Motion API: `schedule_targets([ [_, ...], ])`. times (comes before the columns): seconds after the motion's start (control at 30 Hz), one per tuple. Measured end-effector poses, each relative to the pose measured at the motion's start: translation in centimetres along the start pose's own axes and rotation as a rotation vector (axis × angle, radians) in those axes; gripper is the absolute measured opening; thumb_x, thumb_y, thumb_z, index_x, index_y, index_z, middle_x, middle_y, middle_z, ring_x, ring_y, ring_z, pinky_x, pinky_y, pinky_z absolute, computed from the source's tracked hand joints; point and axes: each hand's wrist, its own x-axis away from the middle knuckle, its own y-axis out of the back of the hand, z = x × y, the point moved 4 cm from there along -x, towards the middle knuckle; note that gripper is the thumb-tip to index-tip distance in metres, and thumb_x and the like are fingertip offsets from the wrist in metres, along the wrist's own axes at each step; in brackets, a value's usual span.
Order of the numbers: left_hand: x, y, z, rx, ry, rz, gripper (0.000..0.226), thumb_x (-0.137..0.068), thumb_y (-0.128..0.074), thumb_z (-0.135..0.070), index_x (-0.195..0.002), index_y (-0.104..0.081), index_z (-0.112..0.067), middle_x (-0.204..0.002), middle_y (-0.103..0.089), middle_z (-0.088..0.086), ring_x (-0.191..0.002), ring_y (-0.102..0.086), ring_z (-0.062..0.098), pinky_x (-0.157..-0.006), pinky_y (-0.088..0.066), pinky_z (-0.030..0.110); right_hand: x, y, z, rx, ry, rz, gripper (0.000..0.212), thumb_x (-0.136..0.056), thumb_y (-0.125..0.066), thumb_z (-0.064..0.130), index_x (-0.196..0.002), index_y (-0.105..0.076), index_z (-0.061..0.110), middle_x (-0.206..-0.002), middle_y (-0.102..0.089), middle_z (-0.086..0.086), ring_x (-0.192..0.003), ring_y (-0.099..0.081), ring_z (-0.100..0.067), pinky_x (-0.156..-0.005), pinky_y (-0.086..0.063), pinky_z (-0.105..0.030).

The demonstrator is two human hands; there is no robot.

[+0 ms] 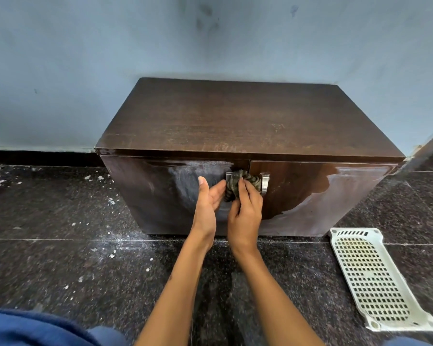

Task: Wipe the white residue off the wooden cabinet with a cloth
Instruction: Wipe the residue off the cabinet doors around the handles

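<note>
Head camera looks down on a dark wooden cabinet (248,121) standing on a black speckled floor (60,258) against a pale blue wall (85,58). The cabinet has two front doors, each with a metal handle beside the central seam: the left door's handle (228,176) is mostly covered, the right door's handle (265,183) shows clearly. A crumpled, dark striped cloth (236,182) sits against the cabinet front between the two handles, bunched over the seam. The right hand (245,216) pinches the cloth, its fingers closed on the fabric just below the cabinet's top edge. The left hand (208,203) is held open beside it, palm turned toward the cloth, thumb raised, fingers touching or nearly touching the cloth's left side; I cannot tell whether it actually grips. White residue (185,181) hazes the cabinet's left door in smeared arcs, just left of the hands, with fainter streaks along the top's front edge. The right door looks glossy, partly wet. White flecks (110,201) lie scattered on the floor left of the cabinet. A white perforated plastic tray (375,278) lies on the floor by the cabinet's front right corner.
</note>
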Motion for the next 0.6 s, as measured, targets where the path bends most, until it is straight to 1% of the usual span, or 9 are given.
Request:
schedule_targets([
  [0.07, -0.1, 0.0, 0.1, 0.017, 0.003, 0.0, 0.078, -0.093, -0.004, -0.057, -0.139, -0.042, -0.006, -0.145, -0.043, 0.007, -0.135, -0.036, 0.015, -0.112, -0.021, 0.028, -0.1, 0.3, -0.1, -0.049, -0.102, -0.003, 0.043, -0.091, -0.048, -0.005, -0.132, -0.051, 0.003, -0.133, -0.052, -0.011, -0.125, -0.043, -0.019, -0.107, -0.032, -0.024],
  [0.17, -0.2, 0.5, 0.7, 0.163, 0.037, -0.001, 0.081, -0.093, -0.004, -0.06, -0.139, -0.041, -0.004, -0.144, -0.044, 0.009, -0.134, -0.039, 0.016, -0.115, -0.022, 0.032, -0.3, 1.2, 1.3, -0.142, -0.206, -0.154, 0.042, -0.091, -0.048, -0.003, -0.132, -0.052, 0.006, -0.131, -0.053, -0.005, -0.125, -0.045, -0.015, -0.107, -0.034, -0.024],
  [0.23, -0.2, 0.9, 1.2, 0.319, 0.088, 0.005, 0.085, -0.092, -0.004, -0.063, -0.136, -0.043, -0.002, -0.14, -0.048, 0.012, -0.132, -0.042, 0.02, -0.116, -0.023, 0.035, -0.4, 1.5, 2.5, -0.132, -0.13, -0.21, 0.043, -0.091, -0.048, -0.003, -0.133, -0.052, 0.005, -0.132, -0.052, -0.006, -0.125, -0.042, -0.013, -0.106, -0.033, -0.023],
  [0.3, 0.1, 1.2, 1.7, 0.426, 0.134, 0.018, 0.087, -0.091, -0.006, -0.066, -0.132, -0.048, -0.002, -0.134, -0.054, 0.015, -0.128, -0.047, 0.024, -0.113, -0.03, 0.038, -0.8, 0.8, 3.4, -0.068, -0.01, -0.154, 0.042, -0.09, -0.047, -0.001, -0.132, -0.051, 0.003, -0.132, -0.052, -0.009, -0.126, -0.041, -0.019, -0.107, -0.032, -0.028],
  [0.37, 0.3, 1.2, 2.0, 0.466, 0.158, 0.013, 0.086, -0.09, -0.007, -0.067, -0.126, -0.053, -0.004, -0.122, -0.062, 0.013, -0.116, -0.056, 0.024, -0.099, -0.043, 0.035, -1.1, 0.1, 3.7, 0.027, 0.056, -0.086, 0.04, -0.092, -0.044, 0.005, -0.131, -0.052, 0.002, -0.132, -0.052, -0.01, -0.126, -0.041, -0.026, -0.107, -0.034, -0.035],
  [0.43, 0.4, 1.0, 2.1, 0.471, 0.169, 0.011, 0.084, -0.09, -0.007, -0.067, -0.122, -0.056, -0.006, -0.116, -0.066, 0.012, -0.108, -0.061, 0.022, -0.086, -0.048, 0.031, -1.2, -0.4, 4.1, 0.133, 0.106, -0.05, 0.042, -0.092, -0.038, 0.013, -0.128, -0.055, 0.001, -0.13, -0.055, -0.01, -0.124, -0.044, -0.029, -0.105, -0.039, -0.04],
  [0.47, 0.4, 0.9, 2.2, 0.463, 0.166, 0.004, 0.084, -0.09, -0.007, -0.067, -0.122, -0.056, -0.006, -0.117, -0.065, 0.012, -0.108, -0.061, 0.022, -0.086, -0.048, 0.03, -1.1, -0.7, 4.3, 0.192, 0.149, -0.035, 0.042, -0.091, -0.038, 0.015, -0.126, -0.057, 0.001, -0.127, -0.057, -0.011, -0.123, -0.046, -0.031, -0.103, -0.041, -0.04],
  [0.53, 0.4, 0.9, 2.2, 0.45, 0.156, -0.011, 0.084, -0.091, -0.007, -0.066, -0.126, -0.055, -0.006, -0.122, -0.063, 0.014, -0.114, -0.058, 0.024, -0.094, -0.046, 0.031, -0.9, -1.3, 4.7, 0.318, 0.265, -0.006, 0.041, -0.087, -0.044, 0.016, -0.121, -0.06, 0.001, -0.124, -0.06, -0.011, -0.118, -0.052, -0.032, -0.099, -0.044, -0.041],
  [0.6, 0.5, 1.0, 2.4, 0.458, 0.168, -0.014, 0.085, -0.091, -0.007, -0.067, -0.126, -0.055, -0.006, -0.124, -0.061, 0.015, -0.116, -0.057, 0.024, -0.097, -0.044, 0.032, -0.9, -1.3, 4.4, 0.376, 0.321, -0.006, 0.04, -0.086, -0.047, 0.014, -0.121, -0.061, 0.001, -0.123, -0.061, -0.011, -0.117, -0.053, -0.031, -0.097, -0.045, -0.04],
])
